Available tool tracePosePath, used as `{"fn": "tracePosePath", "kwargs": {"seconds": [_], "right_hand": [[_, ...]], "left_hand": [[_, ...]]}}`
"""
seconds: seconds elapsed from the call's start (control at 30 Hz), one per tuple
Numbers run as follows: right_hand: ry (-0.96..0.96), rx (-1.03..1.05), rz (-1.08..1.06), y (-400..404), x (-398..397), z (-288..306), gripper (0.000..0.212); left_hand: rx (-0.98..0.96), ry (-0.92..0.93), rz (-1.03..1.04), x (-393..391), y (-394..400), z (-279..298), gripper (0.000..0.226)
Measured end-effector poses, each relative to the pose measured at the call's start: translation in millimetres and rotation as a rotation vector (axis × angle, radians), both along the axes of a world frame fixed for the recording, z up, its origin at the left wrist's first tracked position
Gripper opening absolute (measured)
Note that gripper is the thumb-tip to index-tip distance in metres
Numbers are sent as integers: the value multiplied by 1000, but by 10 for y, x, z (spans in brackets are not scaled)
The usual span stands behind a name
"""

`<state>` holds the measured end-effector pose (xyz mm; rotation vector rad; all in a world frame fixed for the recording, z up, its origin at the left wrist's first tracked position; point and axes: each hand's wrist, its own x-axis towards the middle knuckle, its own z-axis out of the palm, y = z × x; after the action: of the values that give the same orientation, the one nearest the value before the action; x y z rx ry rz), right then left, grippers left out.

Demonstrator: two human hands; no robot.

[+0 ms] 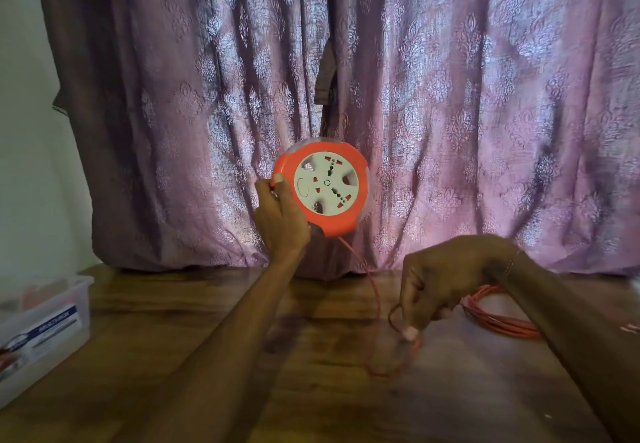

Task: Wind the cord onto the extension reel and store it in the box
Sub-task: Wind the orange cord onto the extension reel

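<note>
My left hand (282, 216) grips the lower left rim of a round orange extension reel (325, 188) with a white socket face, held upright in the air above the table. A thin orange cord (372, 287) runs from the reel's bottom down to my right hand (440, 283), which pinches it low over the table. A blurred loop of cord hangs under the fingers. A loose orange coil (498, 321) lies on the table behind my right wrist.
A clear plastic box (45, 325) with a printed label stands at the table's left edge. The wooden table (207, 304) spreads below both arms. A purple patterned curtain (450, 96) hangs right behind it, with a pale wall at left.
</note>
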<state>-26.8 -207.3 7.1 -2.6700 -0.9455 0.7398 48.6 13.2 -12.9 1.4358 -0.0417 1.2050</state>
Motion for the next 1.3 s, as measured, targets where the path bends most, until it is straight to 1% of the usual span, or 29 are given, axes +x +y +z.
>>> {"fn": "tracePosePath", "kwargs": {"seconds": [0.07, 0.13, 0.17, 0.2, 0.27, 0.33, 0.37, 0.43, 0.47, 0.53, 0.57, 0.6, 0.67, 0.73, 0.83, 0.9, 0.97, 1.07, 1.2, 1.3], "right_hand": [[-48, -202, -100, 39, 61, -76, 24], [-80, -352, -179, 45, 124, -160, 22], [-84, -372, -209, 40, 150, -195, 24], [-89, -345, -240, 26, 166, -217, 26], [-157, -175, -256, -22, 194, -208, 24], [-317, 51, -239, -61, 213, -133, 14], [-459, 140, -239, -62, 210, -84, 9], [-872, 253, -259, -15, 190, 9, 15], [-1036, 348, -256, 29, 161, 46, 18], [-1197, 600, -177, 133, 75, 120, 12], [-1242, 653, -120, 178, 35, 149, 10], [-1280, 645, -69, 210, 1, 170, 14], [-1336, 554, 17, 240, -30, 178, 22], [-1395, 427, 43, 233, -17, 144, 35], [-1400, 229, -2, 204, 36, 107, 54], [-1398, 141, -29, 184, 64, 108, 59], [-1408, 81, -41, 179, 69, 117, 61], [-1432, 66, -50, 190, 38, 117, 60], [-1466, 79, -81, 189, -8, 122, 46], [-1461, 99, -176, 195, -29, 131, 51]], "left_hand": [[-16, 9, -9, -1, 39, 20, 35], [-32, 20, -11, -10, 58, 38, 39], [-41, 20, -13, -15, 62, 48, 40], [-45, 21, -18, -18, 66, 58, 40], [-46, 25, -41, -16, 57, 66, 40], [-46, 24, -68, -19, 41, 62, 37], [-43, 27, -79, -21, 29, 57, 36], [-24, 40, -87, -18, 8, 37, 38], [-10, 43, -94, -17, -7, 21, 38], [19, 30, -120, -14, -41, 3, 36], [35, 18, -130, -18, -58, -2, 34], [55, 5, -145, -25, -79, -3, 33], [99, -11, -193, -42, -117, -9, 35], [150, -13, -220, -56, -139, -26, 39], [228, -41, -253, -76, -164, -45, 33], [278, -43, -265, -95, -185, -44, 30], [302, -42, -272, -100, -200, -36, 29], [311, -36, -277, -98, -219, -40, 28], [319, -46, -275, -111, -249, -71, 32], [323, -50, -251, -138, -291, -84, 39]]}}
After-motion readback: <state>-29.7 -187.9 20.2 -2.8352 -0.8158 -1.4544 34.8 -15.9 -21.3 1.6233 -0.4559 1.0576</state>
